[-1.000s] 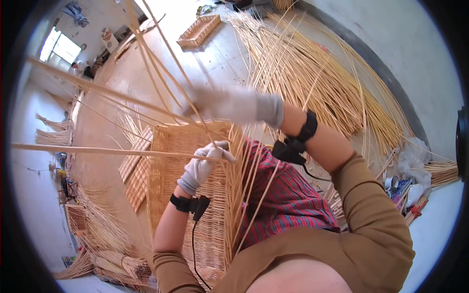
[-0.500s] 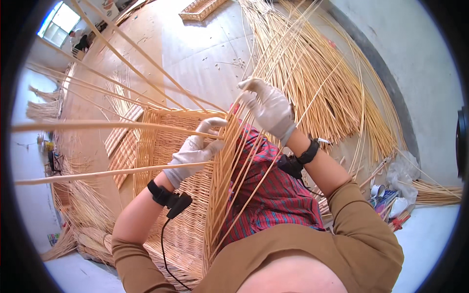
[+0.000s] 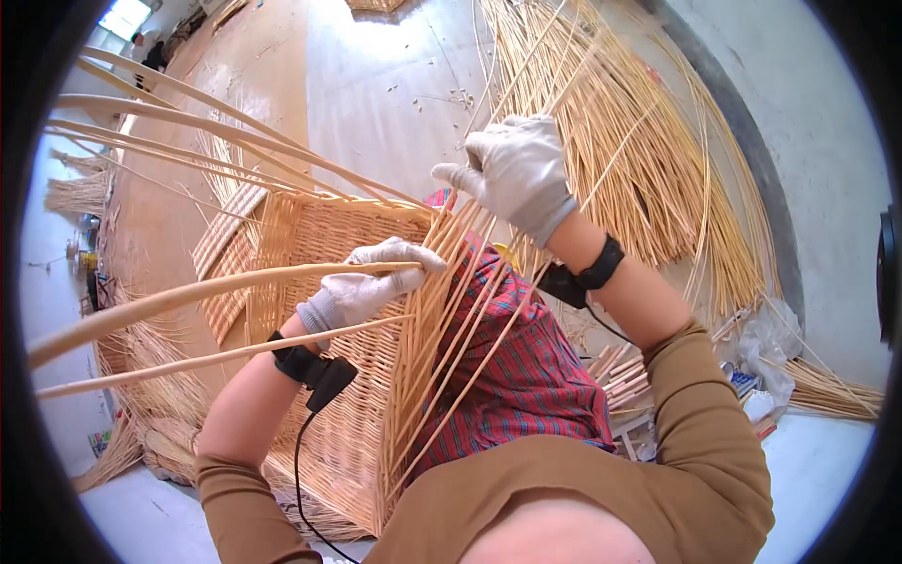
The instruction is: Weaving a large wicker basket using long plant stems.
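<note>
The left forearm (image 3: 246, 406) hides part of the wicker basket (image 3: 366, 423).

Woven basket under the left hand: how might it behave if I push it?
The woven basket is probably light for its size, being open-topped wickerwork. Its close weave and squared corners suggest fairly stiff walls. The long rods jutting from its edge look springy, since some bow along their length, so may flex or catch.

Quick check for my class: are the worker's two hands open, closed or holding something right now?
Left hand: closed on a cane.
Right hand: fingers curled; whether it grips anything cannot be told.
</note>
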`<action>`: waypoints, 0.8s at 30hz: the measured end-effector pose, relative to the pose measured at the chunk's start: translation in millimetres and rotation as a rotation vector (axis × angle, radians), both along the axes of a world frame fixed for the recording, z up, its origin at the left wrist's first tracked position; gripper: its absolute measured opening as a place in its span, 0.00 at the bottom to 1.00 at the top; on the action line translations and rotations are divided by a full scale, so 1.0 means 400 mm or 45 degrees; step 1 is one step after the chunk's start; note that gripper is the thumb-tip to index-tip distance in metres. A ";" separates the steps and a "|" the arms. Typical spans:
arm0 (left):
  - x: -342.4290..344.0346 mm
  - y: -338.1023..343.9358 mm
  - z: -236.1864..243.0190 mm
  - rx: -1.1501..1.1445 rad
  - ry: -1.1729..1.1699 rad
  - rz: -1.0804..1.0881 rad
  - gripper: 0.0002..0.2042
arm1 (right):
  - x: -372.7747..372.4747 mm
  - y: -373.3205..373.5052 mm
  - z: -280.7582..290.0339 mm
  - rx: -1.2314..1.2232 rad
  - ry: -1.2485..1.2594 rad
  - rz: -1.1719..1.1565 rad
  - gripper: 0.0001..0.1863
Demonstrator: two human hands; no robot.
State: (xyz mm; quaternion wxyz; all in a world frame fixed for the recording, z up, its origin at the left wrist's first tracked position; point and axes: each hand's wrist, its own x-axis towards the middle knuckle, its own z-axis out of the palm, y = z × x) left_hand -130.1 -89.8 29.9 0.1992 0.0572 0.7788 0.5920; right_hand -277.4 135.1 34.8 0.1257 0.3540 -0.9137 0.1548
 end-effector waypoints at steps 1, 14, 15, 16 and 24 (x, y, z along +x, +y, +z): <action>-0.004 -0.003 0.003 -0.035 -0.030 -0.017 0.09 | 0.004 -0.005 -0.016 -0.254 0.234 0.039 0.24; 0.011 -0.018 -0.026 0.079 -0.097 0.026 0.11 | 0.232 0.047 -0.194 -1.365 -1.284 0.165 0.07; 0.016 -0.018 -0.028 0.085 -0.095 0.027 0.11 | 0.201 0.050 -0.177 -1.439 -1.485 0.261 0.10; 0.021 -0.017 -0.029 0.149 -0.135 0.065 0.11 | 0.183 0.051 -0.161 -1.574 -1.464 0.364 0.10; 0.059 0.002 -0.078 0.250 0.031 0.288 0.14 | 0.176 -0.124 0.037 -0.622 0.348 0.104 0.31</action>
